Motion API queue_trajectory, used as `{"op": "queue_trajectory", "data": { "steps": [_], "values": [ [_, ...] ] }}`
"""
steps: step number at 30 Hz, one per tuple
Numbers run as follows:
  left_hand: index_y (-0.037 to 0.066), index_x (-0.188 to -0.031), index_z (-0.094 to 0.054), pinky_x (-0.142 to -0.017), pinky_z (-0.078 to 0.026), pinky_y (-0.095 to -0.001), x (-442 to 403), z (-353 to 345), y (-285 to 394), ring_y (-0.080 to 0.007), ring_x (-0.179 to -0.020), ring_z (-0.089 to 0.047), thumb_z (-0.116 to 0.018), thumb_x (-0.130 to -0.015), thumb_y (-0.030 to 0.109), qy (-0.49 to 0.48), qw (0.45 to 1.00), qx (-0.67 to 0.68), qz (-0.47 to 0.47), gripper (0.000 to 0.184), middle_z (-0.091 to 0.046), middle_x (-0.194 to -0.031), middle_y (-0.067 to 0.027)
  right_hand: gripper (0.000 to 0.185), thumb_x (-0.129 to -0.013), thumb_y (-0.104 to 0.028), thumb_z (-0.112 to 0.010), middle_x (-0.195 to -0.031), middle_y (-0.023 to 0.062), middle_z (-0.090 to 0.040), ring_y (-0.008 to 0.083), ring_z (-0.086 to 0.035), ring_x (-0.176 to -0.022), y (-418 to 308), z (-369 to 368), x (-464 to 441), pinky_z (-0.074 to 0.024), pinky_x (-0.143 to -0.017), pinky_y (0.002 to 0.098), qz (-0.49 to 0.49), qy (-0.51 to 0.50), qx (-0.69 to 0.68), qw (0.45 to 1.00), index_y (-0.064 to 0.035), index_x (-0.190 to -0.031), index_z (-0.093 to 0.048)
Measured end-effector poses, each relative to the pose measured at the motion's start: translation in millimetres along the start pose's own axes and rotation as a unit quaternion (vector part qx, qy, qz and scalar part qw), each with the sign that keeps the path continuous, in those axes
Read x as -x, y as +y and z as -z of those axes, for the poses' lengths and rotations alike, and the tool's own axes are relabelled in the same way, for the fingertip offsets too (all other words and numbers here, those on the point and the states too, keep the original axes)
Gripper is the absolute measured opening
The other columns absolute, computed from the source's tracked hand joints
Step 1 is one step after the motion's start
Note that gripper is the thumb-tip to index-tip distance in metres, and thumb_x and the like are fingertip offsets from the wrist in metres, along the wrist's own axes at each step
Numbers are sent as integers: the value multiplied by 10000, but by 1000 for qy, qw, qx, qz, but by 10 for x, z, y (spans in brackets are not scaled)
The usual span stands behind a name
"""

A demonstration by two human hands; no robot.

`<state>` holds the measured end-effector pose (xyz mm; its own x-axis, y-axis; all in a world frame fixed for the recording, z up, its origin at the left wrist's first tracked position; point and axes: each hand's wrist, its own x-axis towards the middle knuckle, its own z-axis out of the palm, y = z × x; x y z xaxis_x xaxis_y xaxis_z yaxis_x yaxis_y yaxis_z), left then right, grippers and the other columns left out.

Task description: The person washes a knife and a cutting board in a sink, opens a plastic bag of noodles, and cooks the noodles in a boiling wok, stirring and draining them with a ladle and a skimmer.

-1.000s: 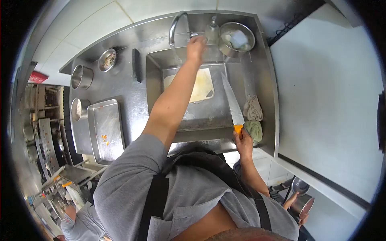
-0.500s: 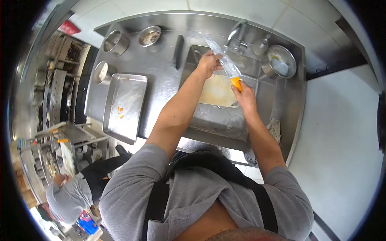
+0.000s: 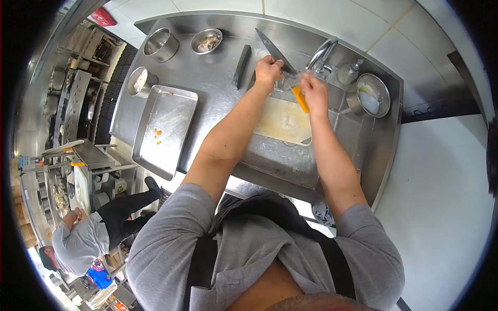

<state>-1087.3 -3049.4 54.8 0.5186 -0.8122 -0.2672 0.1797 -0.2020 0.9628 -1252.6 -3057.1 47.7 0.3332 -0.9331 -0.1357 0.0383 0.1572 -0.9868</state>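
Note:
A knife with a long blade and a yellow handle is held over the sink, its tip pointing up and left. Crumpled clear plastic film lies around the lower blade, between my two hands. My left hand pinches at the film beside the blade. My right hand, slightly blurred, is closed by the yellow handle; exactly how its fingers grip is partly hidden. Below both hands, a cutting board with brownish stains lies in the sink.
Left on the steel counter are a tray with orange scraps, a bowl, two metal pots and a long dark bar. A faucet, soap bottle and metal bowl stand right. Another person works at lower left.
The film that covered most of the blade is bunched toward the handle, and the upper blade shows bare. My right hand has moved up from the handle's end. The view has shifted slightly.

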Motion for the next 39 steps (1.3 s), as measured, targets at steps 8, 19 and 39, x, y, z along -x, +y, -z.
{"op": "queue_trajectory", "data": {
  "steps": [8, 19, 39],
  "values": [
    [-65, -938, -594, -546, -584, -335, 225, -524, -190, -235, -649, -656, -600, -759, 26, -57, 986, -133, 77, 201, -634, -776, -162, 362, -771, -114, -628, -901, 194, -572, 387, -567, -869, 419, 508, 918, -463, -774, 442, 146, 76, 520, 838, -37, -1110, -525],
    [-59, -919, -570, -543, -558, -332, 391, 67, -79, -244, -624, -652, -550, -835, 92, -77, 993, -60, 68, 173, -629, -770, -155, 327, -748, -121, -622, -925, 172, -646, 251, -634, -838, 606, 813, 1635, -474, -750, 333, -63, 75, 267, 959, 17, -1043, -598],
    [-1, -971, -583, -629, -501, -272, 762, 744, -33, -169, -740, -642, -573, -824, 96, -44, 994, -67, 76, 177, -632, -852, -85, 380, -729, -225, -650, -880, 117, -677, 185, -639, -780, -3, 464, 231, -477, -708, 304, -40, -7, 287, 957, -23, -1050, -635]
  ]
}}
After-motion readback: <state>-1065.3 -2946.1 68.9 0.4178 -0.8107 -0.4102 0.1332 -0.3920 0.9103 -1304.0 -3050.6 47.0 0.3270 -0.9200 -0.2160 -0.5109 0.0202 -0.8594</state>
